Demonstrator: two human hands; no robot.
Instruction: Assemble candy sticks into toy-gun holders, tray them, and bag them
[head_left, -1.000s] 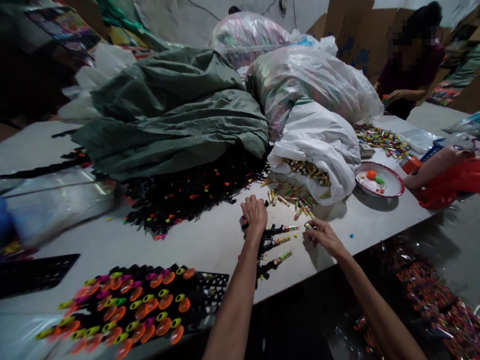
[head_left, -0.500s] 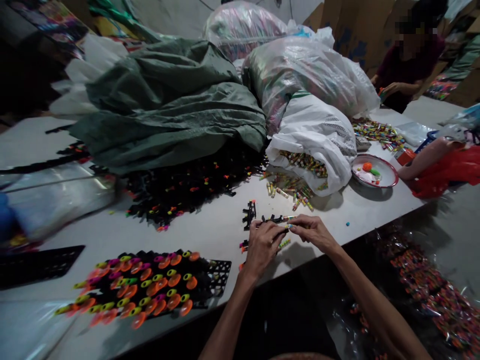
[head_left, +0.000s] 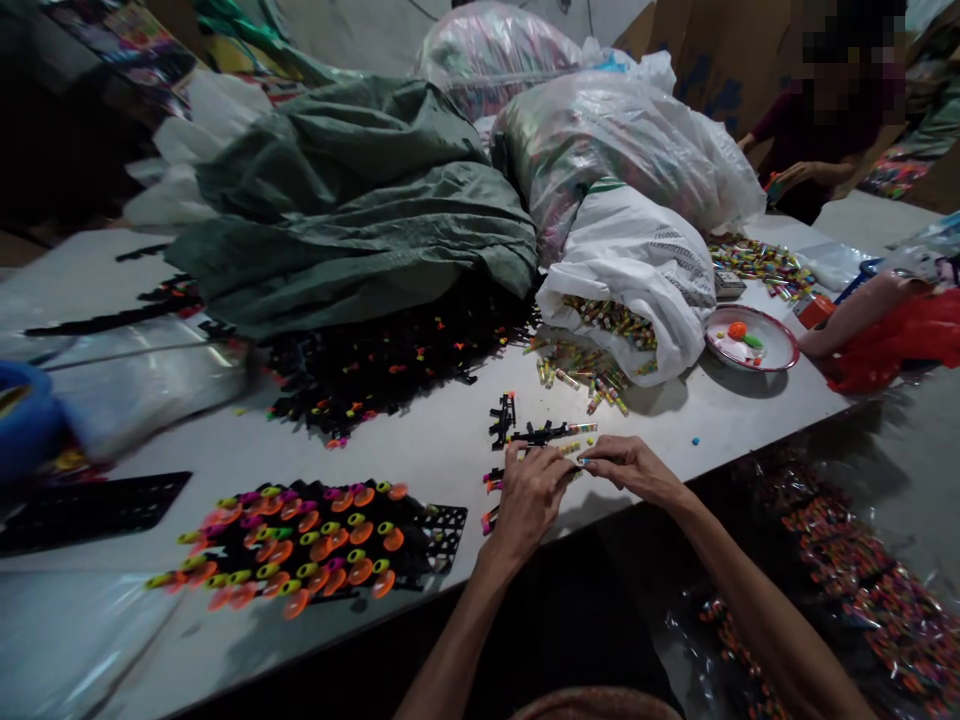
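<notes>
Above the table's front edge, my left hand (head_left: 531, 490) is closed, fingers bent together; what lies in its grip is mostly hidden. My right hand (head_left: 634, 468) meets it from the right, thumb and fingertips pinching a small pale-blue piece (head_left: 583, 461) against the left fingertips. Just beyond lies a black toy gun (head_left: 538, 434) with a clear tube of coloured beads (head_left: 583, 428) at its end. Another small black toy gun (head_left: 502, 420) stands across to its left. Magenta and orange tips of more toys (head_left: 492, 482) show beside my left hand.
Left of my hands is a black perforated basket (head_left: 448, 535) under rows of orange-tipped toys (head_left: 315, 545). Behind are a heap of black toys (head_left: 390, 370), a green sack (head_left: 360, 230), a white bag of tubes (head_left: 637, 270) and a bowl (head_left: 780, 350). A co-worker (head_left: 817, 150) sits far right.
My view has shifted slightly, so things on the left sit further right. Both hands stay together at nearly the same spot; the bead tube beyond them now shows more clearly.
</notes>
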